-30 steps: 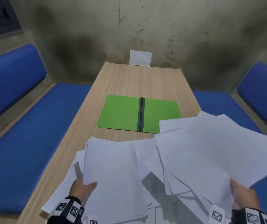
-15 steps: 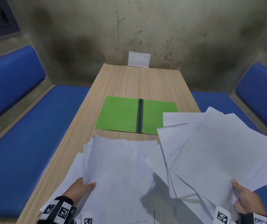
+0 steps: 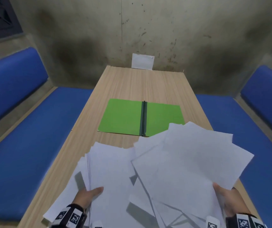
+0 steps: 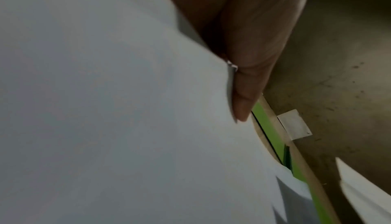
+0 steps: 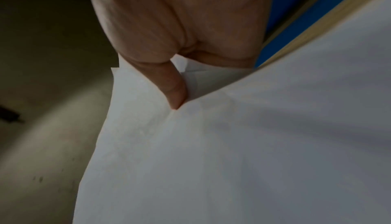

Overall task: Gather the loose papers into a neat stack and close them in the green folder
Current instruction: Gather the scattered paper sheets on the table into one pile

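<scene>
The green folder (image 3: 123,118) lies open and flat mid-table, dark spine up the middle. Near me, white papers spread in two fans. My left hand (image 3: 86,195) pinches the near edge of the left sheaf (image 3: 110,168), thumb on top; the left wrist view shows the thumb (image 4: 247,85) pressed on the paper (image 4: 116,119). My right hand (image 3: 227,201) grips the right fan of sheets (image 3: 189,162), raised and tilted, its far corner overlapping the folder's right flap. In the right wrist view the thumb (image 5: 171,85) pins the sheets (image 5: 232,152). More loose sheets (image 3: 142,211) lie underneath.
The wooden table (image 3: 140,84) is narrow and runs away from me to a stained wall. A small white card (image 3: 142,61) leans at its far end. Blue cushioned benches (image 3: 25,145) flank the table on both sides.
My right hand has swung its fan of papers leftward toward the left sheaf, so the two bundles now overlap. The left hand keeps its hold nearly in place.
</scene>
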The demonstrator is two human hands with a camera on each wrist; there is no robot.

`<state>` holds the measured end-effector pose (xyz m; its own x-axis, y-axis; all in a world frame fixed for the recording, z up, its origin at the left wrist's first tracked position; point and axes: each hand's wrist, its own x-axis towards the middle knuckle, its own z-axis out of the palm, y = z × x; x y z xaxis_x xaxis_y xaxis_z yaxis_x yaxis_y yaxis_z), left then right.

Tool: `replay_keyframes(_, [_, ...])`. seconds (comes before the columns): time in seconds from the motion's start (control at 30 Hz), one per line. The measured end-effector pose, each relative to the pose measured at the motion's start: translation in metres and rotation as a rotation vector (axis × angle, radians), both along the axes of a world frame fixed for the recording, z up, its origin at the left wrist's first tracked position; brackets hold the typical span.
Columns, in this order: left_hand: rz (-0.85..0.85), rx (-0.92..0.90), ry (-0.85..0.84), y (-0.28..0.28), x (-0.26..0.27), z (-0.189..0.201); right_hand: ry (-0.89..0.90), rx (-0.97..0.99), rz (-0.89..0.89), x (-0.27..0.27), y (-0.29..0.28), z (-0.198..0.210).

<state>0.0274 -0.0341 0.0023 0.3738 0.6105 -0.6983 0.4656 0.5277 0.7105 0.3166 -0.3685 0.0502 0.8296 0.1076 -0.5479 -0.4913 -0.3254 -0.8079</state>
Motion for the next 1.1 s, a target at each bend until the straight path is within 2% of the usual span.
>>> replay_keyframes(0.07, [-0.009,0.014,0.060,0.014,-0.001,-0.032,-0.010,-0.073,0.034,-0.004,0.009,0.003])
replay_keyframes(0.1, [-0.014,0.025,0.082,0.015,0.001,-0.031,-0.019,-0.083,0.046,-0.007,0.013,0.002])
replay_keyframes(0.17, [-0.050,0.046,0.083,0.005,0.009,0.008,-0.034,-0.093,0.077,-0.011,0.018,0.000])
replay_keyframes(0.27, [-0.066,0.043,0.087,-0.002,0.015,0.025,-0.043,-0.105,0.140,-0.016,0.028,-0.004])
replay_keyframes(0.47, [-0.040,-0.102,0.000,-0.003,0.020,0.010,-0.052,-0.101,0.350,-0.034,0.057,-0.006])
replay_keyframes(0.57, [-0.073,-0.041,-0.038,-0.004,0.020,0.004,-0.058,-0.107,0.430,-0.045,0.070,-0.009])
replay_keyframes(0.67, [-0.111,0.023,0.002,-0.006,0.018,0.001,-0.077,-0.108,0.437,-0.050,0.076,-0.009])
replay_keyframes(0.8, [-0.092,0.088,-0.040,-0.008,0.022,0.003,-0.099,-0.116,0.306,-0.043,0.070,-0.004])
replay_keyframes(0.97, [-0.007,0.107,-0.103,-0.009,0.019,0.008,-0.206,-0.245,-0.048,-0.007,0.030,0.006])
replay_keyframes(1.1, [0.016,0.102,-0.089,-0.007,0.016,0.002,-0.262,-0.238,-0.302,0.021,-0.007,0.020])
